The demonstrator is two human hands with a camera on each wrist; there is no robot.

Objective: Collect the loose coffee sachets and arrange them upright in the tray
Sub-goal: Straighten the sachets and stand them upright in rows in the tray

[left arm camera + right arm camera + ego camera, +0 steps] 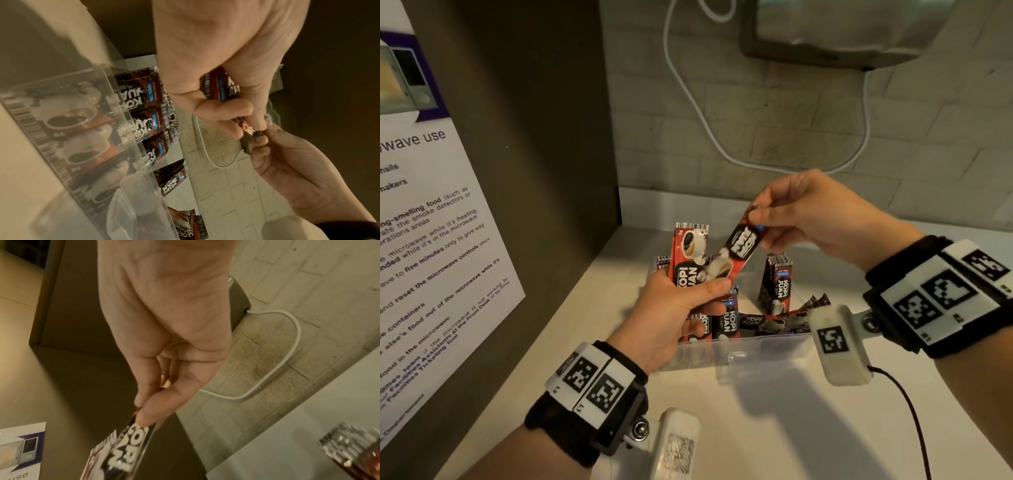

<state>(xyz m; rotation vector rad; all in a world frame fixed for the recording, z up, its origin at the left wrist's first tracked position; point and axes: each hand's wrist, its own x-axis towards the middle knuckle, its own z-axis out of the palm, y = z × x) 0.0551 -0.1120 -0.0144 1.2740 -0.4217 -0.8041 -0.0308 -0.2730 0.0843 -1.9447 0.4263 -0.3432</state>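
My left hand (688, 301) grips a small bunch of red-and-black Kopi Juan sachets (686, 260) upright above the left end of the clear plastic tray (739, 354). My right hand (763, 222) pinches the top end of one tilted sachet (741, 245), whose lower end rests against the left hand's bunch. In the tray a group of sachets (779, 284) stands upright at the right, and others (774, 322) lie flat. The left wrist view shows the left hand (205, 78) curled round sachets (218, 87) above the tray wall (82, 113). In the right wrist view the right hand (164, 361) pinches the sachet (123, 443).
The tray sits on a white counter (774, 428) in a corner. A brown side panel with a microwave notice (431, 240) stands at the left. A tiled wall with a white cable (705, 120) is behind, and a grey appliance (842, 31) hangs above.
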